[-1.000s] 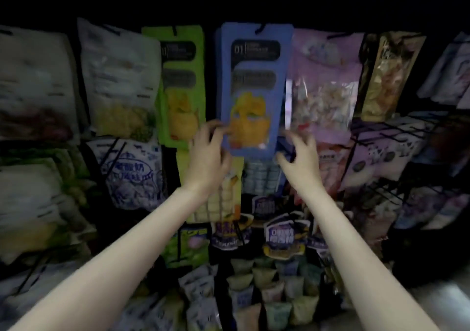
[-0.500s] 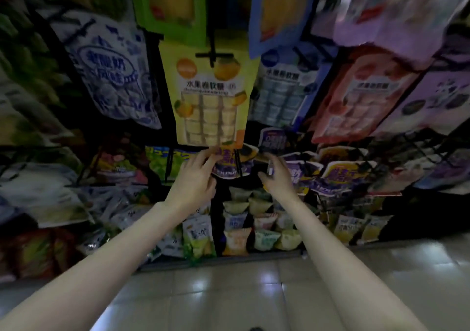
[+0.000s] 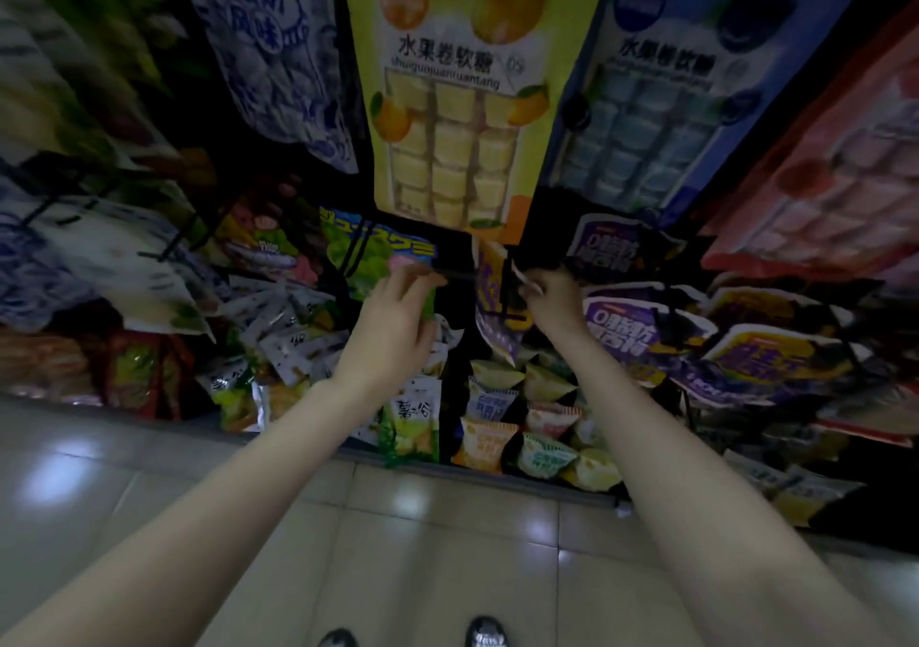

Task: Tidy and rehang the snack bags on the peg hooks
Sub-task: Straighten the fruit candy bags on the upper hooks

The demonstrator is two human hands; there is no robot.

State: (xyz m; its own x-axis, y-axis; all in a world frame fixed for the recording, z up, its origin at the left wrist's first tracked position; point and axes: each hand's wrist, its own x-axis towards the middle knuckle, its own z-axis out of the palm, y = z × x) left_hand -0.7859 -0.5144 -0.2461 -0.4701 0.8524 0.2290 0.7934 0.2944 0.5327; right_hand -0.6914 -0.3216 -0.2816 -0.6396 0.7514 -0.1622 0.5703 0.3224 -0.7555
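A narrow purple and yellow snack bag (image 3: 490,293) hangs edge-on from a black peg hook (image 3: 455,276) below a big yellow fruit-candy bag (image 3: 447,99). My left hand (image 3: 393,318) reaches up from the left, and its fingertips pinch the front end of that hook, in front of a green gummy bag (image 3: 370,251). On the other side of the purple bag, my right hand (image 3: 552,293) has its fingers curled on the bag's top edge. More purple bags (image 3: 624,333) of the same kind hang to the right.
Big blue (image 3: 646,124) and pink (image 3: 835,189) candy bags hang at upper right, and a blue-and-white bag (image 3: 268,49) at upper left. Several small pillow packs (image 3: 497,437) lie in the bottom row above the tiled floor (image 3: 447,547). My shoes (image 3: 485,636) show at the bottom edge.
My view and both hands have dropped from the tall blue bag on the upper row to the low hooks. The hands now work at the purple bag's hook, closer together.
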